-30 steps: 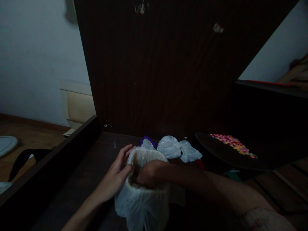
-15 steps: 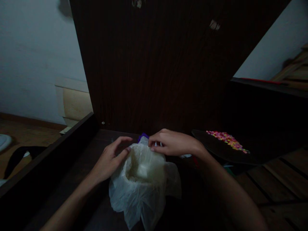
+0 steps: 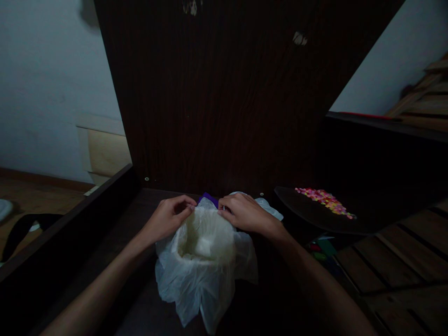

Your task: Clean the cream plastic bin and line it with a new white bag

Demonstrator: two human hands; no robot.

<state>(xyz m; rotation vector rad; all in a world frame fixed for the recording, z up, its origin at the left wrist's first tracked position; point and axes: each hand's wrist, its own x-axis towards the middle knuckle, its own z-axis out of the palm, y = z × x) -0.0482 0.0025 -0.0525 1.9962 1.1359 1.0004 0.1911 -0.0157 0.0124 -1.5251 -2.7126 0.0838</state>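
White bag: the translucent bag (image 3: 203,284) sits in front of the person on a dark wooden surface (image 3: 115,233), between the forearms, mouth up
Left hand: the left hand (image 3: 168,217) appears to pinch the bag's far-left rim between thumb and fingertips
Right hand: the right hand (image 3: 243,212) looks to do likewise at the far right, fingers curled; the exact contact is hard to see
Paired grip: the two pinches probably hold the far edge up and spread
Round mouth: it stands open, likely held in shape by a container that the bag hides
Loose skirt: folds hang outside the rim, perhaps turned over so that the lining will not slip inward
Behind: a purple item (image 3: 209,200) and other pale bags (image 3: 269,207), partly hidden by the hands
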